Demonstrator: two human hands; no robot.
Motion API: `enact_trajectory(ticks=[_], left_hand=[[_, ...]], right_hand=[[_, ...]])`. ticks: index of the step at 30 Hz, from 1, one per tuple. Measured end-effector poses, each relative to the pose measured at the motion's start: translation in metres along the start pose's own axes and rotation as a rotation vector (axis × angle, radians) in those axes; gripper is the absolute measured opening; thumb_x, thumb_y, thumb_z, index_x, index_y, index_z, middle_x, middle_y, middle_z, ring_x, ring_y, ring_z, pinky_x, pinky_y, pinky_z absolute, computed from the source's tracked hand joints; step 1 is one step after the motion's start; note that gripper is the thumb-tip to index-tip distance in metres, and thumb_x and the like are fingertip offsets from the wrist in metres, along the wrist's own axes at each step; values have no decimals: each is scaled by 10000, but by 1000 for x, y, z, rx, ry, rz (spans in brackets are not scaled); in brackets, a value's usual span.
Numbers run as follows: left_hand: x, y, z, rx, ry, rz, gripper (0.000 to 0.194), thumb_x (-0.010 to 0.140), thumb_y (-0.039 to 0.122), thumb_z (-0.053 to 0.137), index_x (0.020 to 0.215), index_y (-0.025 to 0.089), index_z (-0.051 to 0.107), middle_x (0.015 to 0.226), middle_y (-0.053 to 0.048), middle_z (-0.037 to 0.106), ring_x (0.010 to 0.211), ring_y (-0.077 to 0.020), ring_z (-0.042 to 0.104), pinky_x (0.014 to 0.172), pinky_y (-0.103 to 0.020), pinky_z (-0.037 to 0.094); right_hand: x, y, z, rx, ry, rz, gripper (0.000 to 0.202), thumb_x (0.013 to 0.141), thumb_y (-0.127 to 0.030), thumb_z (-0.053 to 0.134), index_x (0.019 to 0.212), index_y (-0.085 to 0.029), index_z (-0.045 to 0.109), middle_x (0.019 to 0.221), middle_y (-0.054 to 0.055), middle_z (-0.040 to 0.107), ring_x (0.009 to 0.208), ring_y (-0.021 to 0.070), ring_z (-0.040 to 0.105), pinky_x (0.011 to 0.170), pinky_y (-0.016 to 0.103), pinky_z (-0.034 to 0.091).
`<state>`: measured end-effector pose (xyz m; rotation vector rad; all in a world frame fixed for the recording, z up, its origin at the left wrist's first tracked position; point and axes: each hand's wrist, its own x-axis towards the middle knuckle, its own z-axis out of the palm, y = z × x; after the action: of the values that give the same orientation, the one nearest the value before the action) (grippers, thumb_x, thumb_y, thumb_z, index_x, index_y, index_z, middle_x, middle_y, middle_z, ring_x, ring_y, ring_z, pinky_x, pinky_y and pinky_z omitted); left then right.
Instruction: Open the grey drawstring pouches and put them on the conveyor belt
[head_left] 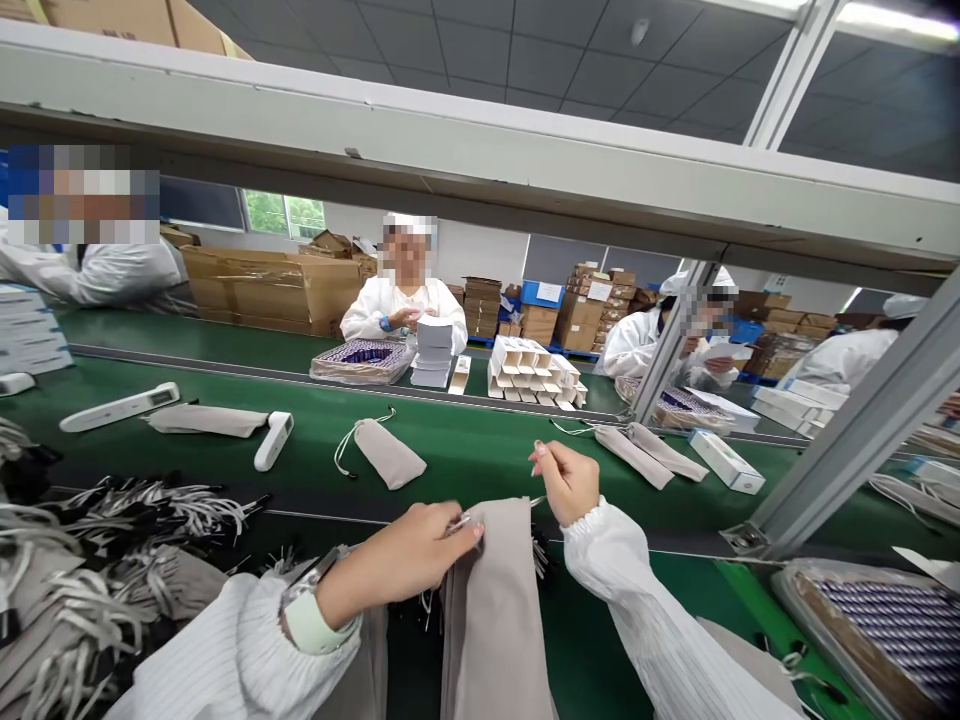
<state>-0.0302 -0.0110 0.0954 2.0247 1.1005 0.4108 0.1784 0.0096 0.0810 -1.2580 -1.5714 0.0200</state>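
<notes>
Evidently, the work is only partway along. At bottom center of the frame, the left hand [427, 540] has thumb and fingers closed on the top edge of a gray bag [504, 610], which hangs down toward the lower border. Just right of that edge, the right hand [573, 482] is raised with its fingers curled in; whether it pinches a cord, I cannot tell. This bag seems unfinished, and whether anything is inside does not show.

Across the middle of the frame, a single bag [390, 455] and a pair of bags [636, 455] lie apart on the green surface [480, 450], perhaps already dealt with. A large heap of corded bags [142, 600] fills the lower left, suggesting much remains. Two white thermometers [274, 442] lie at left, outside any bag.
</notes>
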Motion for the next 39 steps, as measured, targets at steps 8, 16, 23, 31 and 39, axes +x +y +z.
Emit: enact_trajectory(ticks=[8, 16, 23, 31, 39], left_hand=[[-24, 32, -6, -160, -61, 117, 404, 800, 460, 332, 526, 178, 243, 523, 55, 181, 455, -78, 168, 439, -230, 156], [-28, 35, -1, -263, -27, 202, 416, 823, 401, 346, 505, 169, 211, 515, 53, 181, 468, -75, 165, 451, -237, 136], [-5, 18, 6, -553, 104, 199, 359, 837, 389, 328, 572, 163, 415, 428, 73, 253, 400, -63, 197, 409, -197, 149], [1, 16, 12, -434, 319, 333, 288, 857, 354, 322, 732, 170, 505, 643, 21, 455, 604, -95, 435, 557, -191, 357], [20, -22, 35, 288, 248, 381, 351, 822, 287, 394, 1162, 202, 388, 1136, -59, 467, 1044, -217, 420, 878, -349, 337]], right_hand=[[7, 32, -5, -213, 110, -131, 437, 837, -362, 292, 487, -187, 488, 454, 17, 478, 429, 100, 426, 475, 230, 335], [8, 41, -4, -253, 269, -80, 434, 833, -330, 302, 488, -171, 512, 474, 31, 533, 458, 104, 475, 512, 227, 359], [11, 18, -5, 263, -403, 326, 411, 791, -454, 341, 656, -154, 589, 526, 13, 560, 450, 91, 462, 445, 206, 342], [-25, -33, 20, 921, -1183, 489, 367, 514, -232, 701, 842, -162, 555, 680, -32, 560, 553, 84, 514, 535, 202, 417], [23, 50, -10, 339, 240, 479, 508, 516, -313, 655, 972, -171, 481, 932, 51, 572, 826, 203, 546, 697, 315, 434]])
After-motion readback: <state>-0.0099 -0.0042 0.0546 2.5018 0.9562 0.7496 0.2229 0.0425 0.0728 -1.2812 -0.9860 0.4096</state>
